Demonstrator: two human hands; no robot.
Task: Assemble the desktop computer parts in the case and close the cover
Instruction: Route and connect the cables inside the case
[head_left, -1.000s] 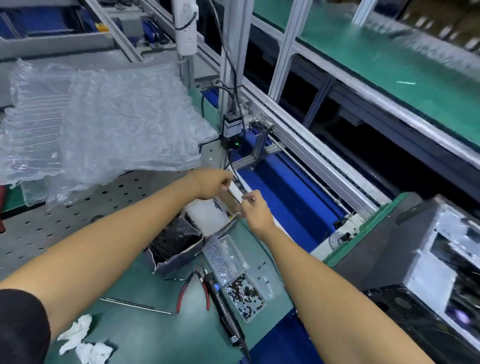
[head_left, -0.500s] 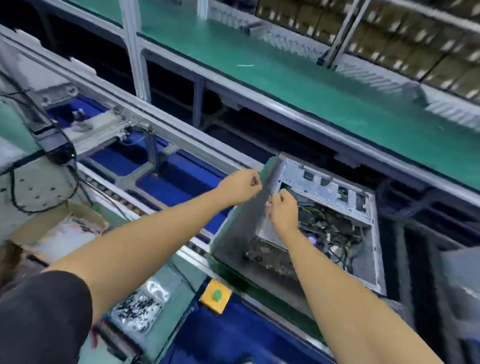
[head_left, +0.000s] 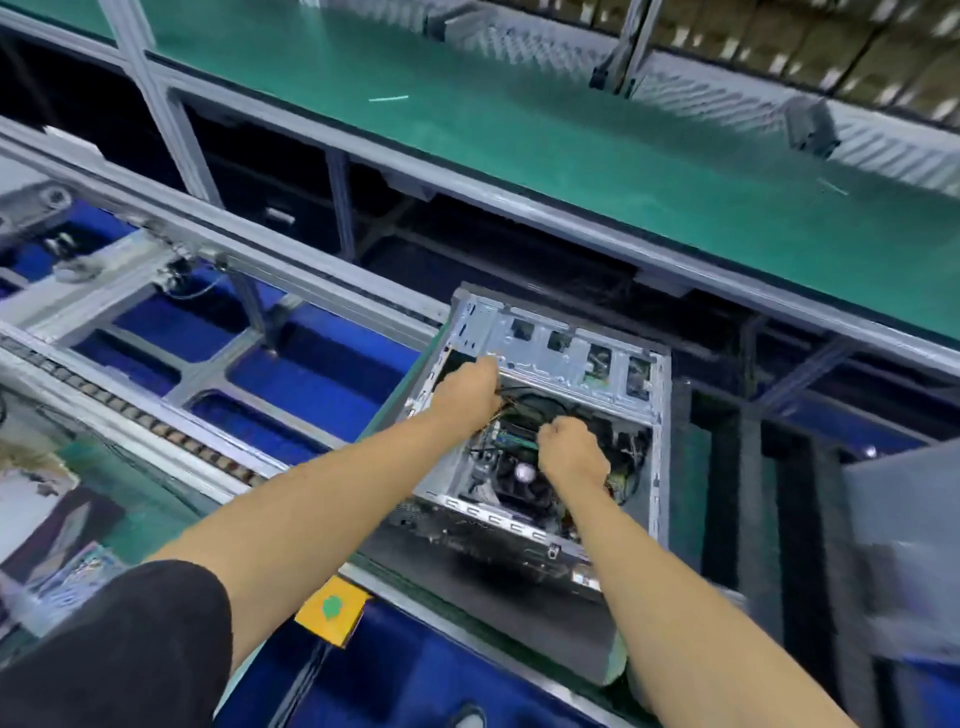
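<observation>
Open computer case (head_left: 558, 358) lying on its side, cover off, on a green-edged pallet (head_left: 395, 405) on the conveyor line. Inside: tangled cables, a dark cooler fan (head_left: 524, 491) near the front edge, circuit board only partly visible. Left hand (head_left: 470, 395) reaching in at the case's upper left corner, fingers curled downward among the wires; cannot tell what, if anything, sits in that grip. Right hand (head_left: 571, 449) over the middle of the board, fingers folded under, grip contents likewise hidden. Left of the case, blue conveyor bed (head_left: 317, 374) crossed by grey aluminium rails. Yellow box with a green button (head_left: 332, 608) at the near rail. Beyond, a long green-topped table (head_left: 519, 119) on a grey frame. Far edges blurred.
</observation>
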